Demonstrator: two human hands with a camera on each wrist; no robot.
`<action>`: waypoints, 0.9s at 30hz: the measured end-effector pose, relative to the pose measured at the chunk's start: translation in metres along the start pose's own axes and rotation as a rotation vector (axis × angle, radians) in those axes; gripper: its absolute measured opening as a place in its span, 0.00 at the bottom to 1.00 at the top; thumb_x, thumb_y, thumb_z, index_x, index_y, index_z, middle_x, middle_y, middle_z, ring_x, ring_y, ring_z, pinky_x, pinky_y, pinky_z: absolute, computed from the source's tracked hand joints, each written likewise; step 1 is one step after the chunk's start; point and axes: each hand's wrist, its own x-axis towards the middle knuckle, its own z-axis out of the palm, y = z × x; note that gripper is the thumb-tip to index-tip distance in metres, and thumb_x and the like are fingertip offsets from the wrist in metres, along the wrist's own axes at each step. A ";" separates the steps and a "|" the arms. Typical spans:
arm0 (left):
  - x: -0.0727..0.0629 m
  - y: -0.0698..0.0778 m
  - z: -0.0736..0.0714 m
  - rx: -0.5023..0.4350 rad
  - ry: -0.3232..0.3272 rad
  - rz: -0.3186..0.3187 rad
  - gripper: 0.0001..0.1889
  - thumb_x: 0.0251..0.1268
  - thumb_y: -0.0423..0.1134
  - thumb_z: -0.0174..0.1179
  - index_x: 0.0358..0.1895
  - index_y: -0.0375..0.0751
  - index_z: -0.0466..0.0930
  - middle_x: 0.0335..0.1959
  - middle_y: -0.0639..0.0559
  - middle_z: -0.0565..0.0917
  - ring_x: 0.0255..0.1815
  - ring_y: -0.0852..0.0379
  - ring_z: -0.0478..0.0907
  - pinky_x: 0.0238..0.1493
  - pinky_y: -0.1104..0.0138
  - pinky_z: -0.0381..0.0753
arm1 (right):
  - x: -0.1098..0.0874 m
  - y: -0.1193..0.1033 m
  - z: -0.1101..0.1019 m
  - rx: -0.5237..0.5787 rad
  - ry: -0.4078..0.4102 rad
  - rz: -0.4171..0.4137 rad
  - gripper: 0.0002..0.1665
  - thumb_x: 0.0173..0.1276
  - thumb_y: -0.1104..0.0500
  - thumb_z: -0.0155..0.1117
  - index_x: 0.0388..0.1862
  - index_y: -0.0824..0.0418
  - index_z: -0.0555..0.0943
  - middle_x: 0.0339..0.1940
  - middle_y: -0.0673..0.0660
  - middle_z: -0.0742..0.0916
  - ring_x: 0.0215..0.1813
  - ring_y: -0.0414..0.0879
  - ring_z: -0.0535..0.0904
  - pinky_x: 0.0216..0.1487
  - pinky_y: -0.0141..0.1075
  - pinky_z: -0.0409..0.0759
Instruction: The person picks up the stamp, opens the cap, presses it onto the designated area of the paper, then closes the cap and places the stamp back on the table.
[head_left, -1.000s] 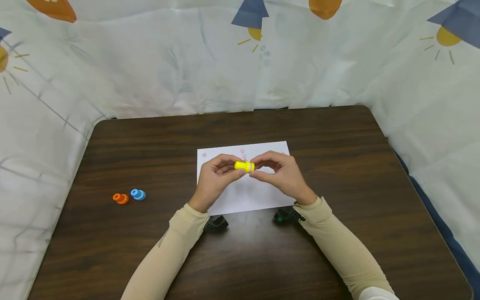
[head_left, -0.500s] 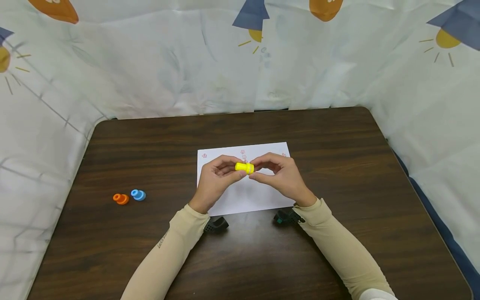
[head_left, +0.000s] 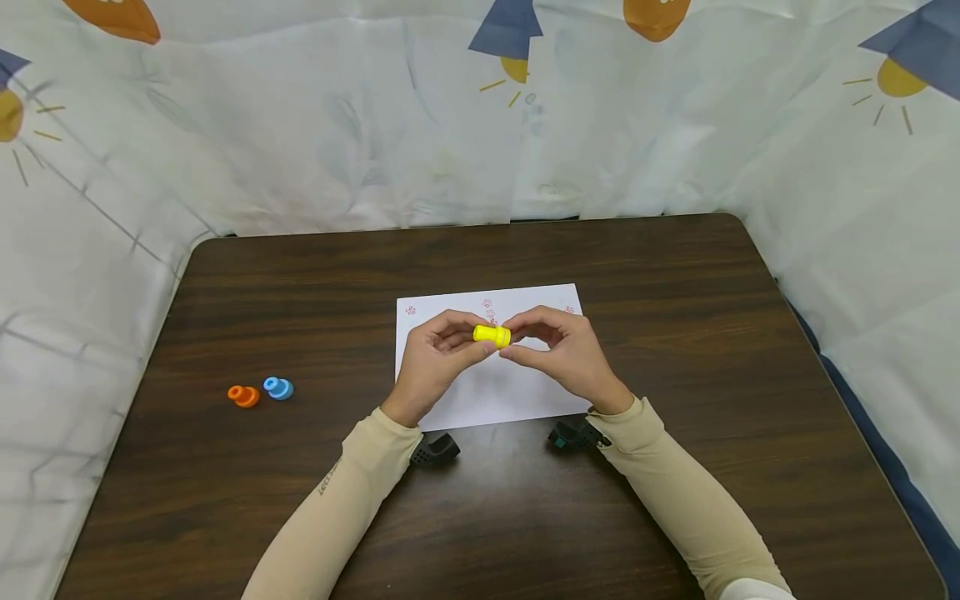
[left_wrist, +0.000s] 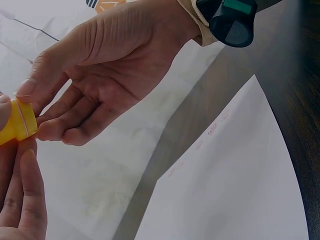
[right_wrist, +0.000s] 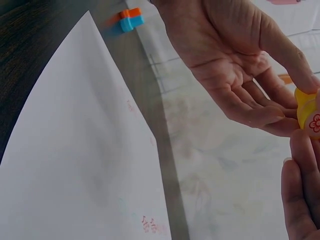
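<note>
A small yellow toy stamp (head_left: 492,336) is held sideways between the two hands, over the sheet of white paper (head_left: 495,383). My left hand (head_left: 435,358) pinches its narrower handle end between thumb and fingers. At the wider capped end, my right hand (head_left: 561,348) pinches with thumb and fingertips. A thin pinkish line rings the yellow stamp (left_wrist: 21,120) near that end in the left wrist view. From the right wrist, a red flower shows on the stamp's end (right_wrist: 315,123). Small red prints (right_wrist: 150,225) mark the paper, mostly along its far edge.
An orange stamp (head_left: 243,396) and a light blue stamp (head_left: 278,388) stand side by side on the dark wooden table (head_left: 300,300), left of the paper. A white patterned cloth (head_left: 300,125) hangs around the back and sides of the table.
A pale band seen between the stamp's cap end and its body one second ago has closed up in the head view. Both hands have stayed nearly in place.
</note>
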 end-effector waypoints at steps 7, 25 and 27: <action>0.000 0.001 0.002 0.010 -0.004 0.013 0.17 0.61 0.29 0.72 0.53 0.31 0.82 0.48 0.56 0.86 0.50 0.59 0.87 0.57 0.68 0.88 | -0.002 -0.002 -0.001 -0.005 0.005 -0.011 0.18 0.59 0.71 0.77 0.49 0.67 0.87 0.45 0.59 0.90 0.45 0.44 0.87 0.55 0.47 0.90; -0.009 0.014 0.004 0.030 -0.037 0.047 0.17 0.60 0.28 0.73 0.52 0.33 0.82 0.48 0.56 0.87 0.48 0.59 0.88 0.55 0.68 0.89 | -0.004 -0.013 -0.008 -0.090 -0.046 -0.007 0.19 0.59 0.67 0.79 0.50 0.62 0.87 0.47 0.60 0.90 0.48 0.46 0.87 0.58 0.37 0.88; -0.010 0.014 0.002 0.040 -0.041 0.052 0.17 0.60 0.28 0.73 0.52 0.32 0.83 0.47 0.56 0.87 0.48 0.60 0.88 0.56 0.67 0.89 | -0.005 -0.012 -0.008 -0.106 -0.053 -0.006 0.20 0.60 0.67 0.79 0.51 0.62 0.87 0.48 0.59 0.90 0.49 0.47 0.87 0.59 0.35 0.88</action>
